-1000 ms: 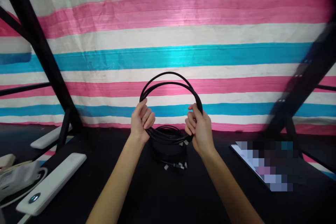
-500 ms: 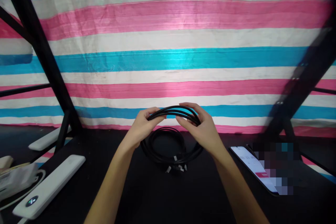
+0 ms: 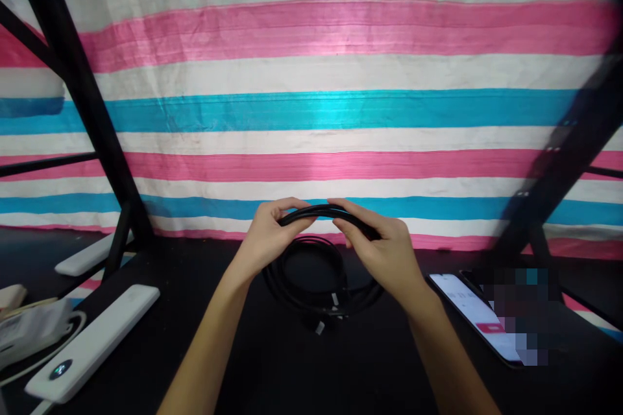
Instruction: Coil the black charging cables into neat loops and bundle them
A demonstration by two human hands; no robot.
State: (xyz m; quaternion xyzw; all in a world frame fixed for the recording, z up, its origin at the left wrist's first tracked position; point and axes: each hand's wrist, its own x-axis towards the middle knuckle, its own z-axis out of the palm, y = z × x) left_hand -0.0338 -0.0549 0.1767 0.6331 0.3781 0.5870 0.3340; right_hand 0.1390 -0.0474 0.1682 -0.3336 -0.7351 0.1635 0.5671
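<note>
A coil of black cable is held up at its far side by both hands. My left hand is closed around the upper left of the loops, thumb below and fingers behind. At the upper right, my right hand grips the same bundle between thumb and fingers. The lower part of the coil hangs towards the black table, with small pale tags or connector ends near its bottom. Behind it lies another ring of thinner black cable; whether the two are joined I cannot tell.
On the left lie a long white device with a round display, a white adapter with its cord, and another white bar. A lit phone lies at right. Black frame posts flank the striped sheet behind.
The strands between my hands are squeezed into a tighter bundle. My right hand has shifted slightly right and down, and the pale tags below have moved.
</note>
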